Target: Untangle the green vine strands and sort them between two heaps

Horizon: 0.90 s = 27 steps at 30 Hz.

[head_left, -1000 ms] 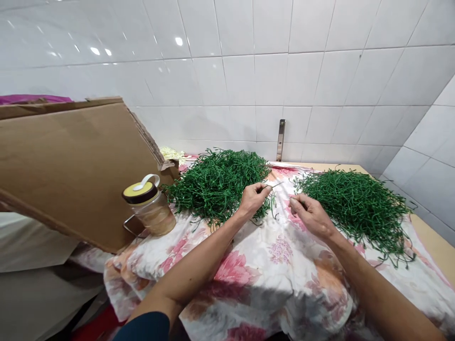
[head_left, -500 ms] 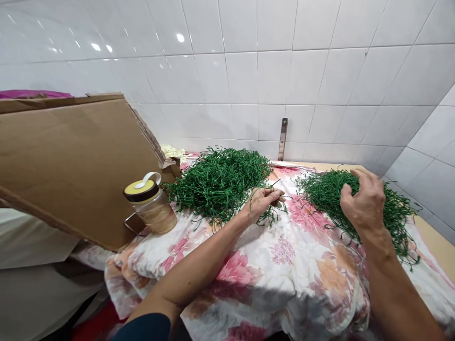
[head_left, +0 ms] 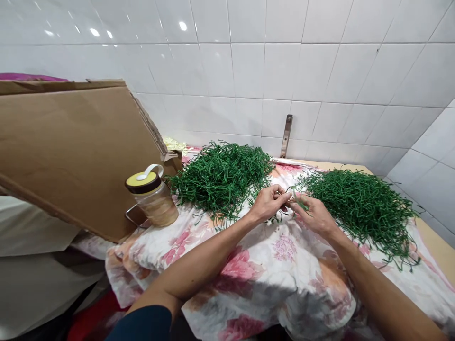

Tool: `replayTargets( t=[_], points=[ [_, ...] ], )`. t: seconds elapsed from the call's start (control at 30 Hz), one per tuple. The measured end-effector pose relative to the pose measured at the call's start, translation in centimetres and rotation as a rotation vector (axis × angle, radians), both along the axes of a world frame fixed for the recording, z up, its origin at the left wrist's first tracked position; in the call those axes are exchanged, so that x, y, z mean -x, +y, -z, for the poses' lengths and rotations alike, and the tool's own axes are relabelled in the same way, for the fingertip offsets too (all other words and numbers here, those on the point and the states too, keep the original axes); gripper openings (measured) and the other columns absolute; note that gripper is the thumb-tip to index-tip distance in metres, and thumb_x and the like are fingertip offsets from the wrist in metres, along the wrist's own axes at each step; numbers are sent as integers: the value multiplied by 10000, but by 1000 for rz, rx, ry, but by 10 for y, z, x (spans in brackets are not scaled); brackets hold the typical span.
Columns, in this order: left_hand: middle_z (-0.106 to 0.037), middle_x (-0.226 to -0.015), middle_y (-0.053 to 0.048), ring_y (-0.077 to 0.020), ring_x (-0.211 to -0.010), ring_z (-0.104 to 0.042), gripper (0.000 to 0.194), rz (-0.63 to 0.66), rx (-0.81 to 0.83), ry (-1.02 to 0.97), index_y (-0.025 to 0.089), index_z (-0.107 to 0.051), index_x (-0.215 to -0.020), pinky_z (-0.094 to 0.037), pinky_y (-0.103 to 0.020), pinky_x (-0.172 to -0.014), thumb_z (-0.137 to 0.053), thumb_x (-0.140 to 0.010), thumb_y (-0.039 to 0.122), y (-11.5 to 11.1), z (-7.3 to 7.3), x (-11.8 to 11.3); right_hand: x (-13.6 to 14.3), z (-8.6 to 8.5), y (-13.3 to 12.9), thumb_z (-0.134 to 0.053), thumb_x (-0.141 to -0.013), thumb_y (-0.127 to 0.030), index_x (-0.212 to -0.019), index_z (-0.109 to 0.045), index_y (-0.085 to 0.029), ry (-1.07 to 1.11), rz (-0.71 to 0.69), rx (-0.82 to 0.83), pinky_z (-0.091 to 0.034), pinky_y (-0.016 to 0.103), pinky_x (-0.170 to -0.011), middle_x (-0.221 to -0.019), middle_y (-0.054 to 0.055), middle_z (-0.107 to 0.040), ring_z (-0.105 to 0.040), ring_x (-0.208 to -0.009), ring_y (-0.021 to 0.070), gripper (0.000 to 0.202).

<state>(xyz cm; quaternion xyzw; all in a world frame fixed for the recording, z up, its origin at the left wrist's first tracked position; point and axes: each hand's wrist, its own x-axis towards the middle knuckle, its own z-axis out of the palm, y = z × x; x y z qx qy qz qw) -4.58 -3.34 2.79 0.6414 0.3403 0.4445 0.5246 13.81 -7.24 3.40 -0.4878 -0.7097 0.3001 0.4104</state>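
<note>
Two heaps of thin, wiry green stems with small tips, a left heap (head_left: 222, 182) and a right heap (head_left: 366, 208), lie on a flowered cloth (head_left: 249, 289). Between them my two hands meet, fingertips almost touching. My left hand (head_left: 269, 204) is pinched on a thin green stem whose end is mostly hidden by the fingers. My right hand (head_left: 315, 215) is closed too, and a green stem (head_left: 301, 204) shows across its fingers. A few loose stems lie under the hands. Whether both hands hold one same stem I cannot tell.
A clear jar (head_left: 156, 206) with a yellow-and-brown lid stands left of the left heap. Behind it leans a large cardboard box (head_left: 71, 156). A metal bracket (head_left: 286, 136) is fixed near the white tiled wall (head_left: 249, 61). Pale bits (head_left: 174, 143) lie behind the box.
My right hand has left the right heap and moved left to meet my left hand, now with a green stem in its fingers. My left hand stays pinched in nearly the same place.
</note>
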Motion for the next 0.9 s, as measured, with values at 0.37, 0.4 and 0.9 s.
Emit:
replayTargets(
  t=[0.37, 0.4, 0.9],
  points=[
    [-659, -657, -37, -99, -530, -619, 433, -39, 121, -95, 131, -566, -697, -524, -230, -562, -781, -794, 495, 2, -10, -1, 0, 2, 0, -631, -921, -495, -943, -735, -181, 62, 96, -22, -489, 292, -651, -790, 51, -712, -626, -705, 191, 333],
    [-662, -662, -37, -101, -532, -622, 429, -42, 132, -98, 130, -571, -705, -532, -237, -571, -781, -794, 494, 3, -10, -1, 0, 2, 0, -627, -922, -495, -960, -737, -179, 60, 114, -33, -478, 288, -635, -779, 48, -711, -614, -684, 186, 336],
    [-553, -545, 24, -82, -485, -507, 451, 35, 104, -40, 130, -612, -681, -356, -212, -492, -849, -668, 514, 1, -17, 4, 2, 2, -1, -620, -933, -473, -952, -690, -183, 29, 121, -137, -501, 312, -736, -977, 97, -725, -639, -845, 214, 300]
  ],
)
